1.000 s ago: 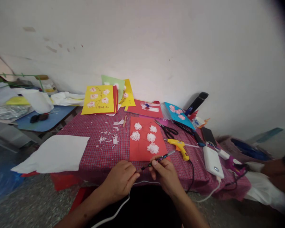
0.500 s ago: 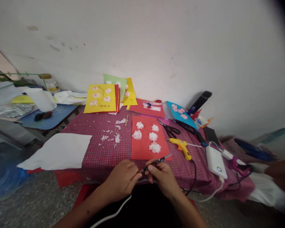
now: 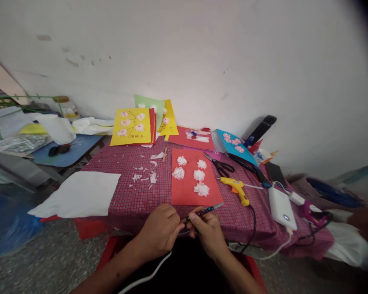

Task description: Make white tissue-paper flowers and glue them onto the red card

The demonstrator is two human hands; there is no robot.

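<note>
A slim dark pen (image 3: 204, 211) with coloured specks and a pale grey end lies slantwise between my two hands. Fingers and thumb of my right hand (image 3: 207, 226) are closed around its barrel. My left hand (image 3: 161, 228) is closed at the pen's lower end, pinching it; its very tip is hidden by the fingers. Just beyond the hands lies a red card (image 3: 188, 196) with several white ruffled paper flowers (image 3: 201, 189) and faint thin lines between them. The pen's grey end reaches over the card's near edge.
Right of the card are black-handled scissors (image 3: 222, 166), a yellow glue gun (image 3: 237, 190) with a cord, and a white power bank (image 3: 282, 208). Paper scraps (image 3: 153, 177) and a white sheet (image 3: 79, 194) lie left. Flower cards (image 3: 130, 141) stand at the back on the checked cloth (image 3: 129, 208).
The view has shifted slightly, so the table things sit a little further right. Both hands keep the same hold on the pen, with hardly any movement.
</note>
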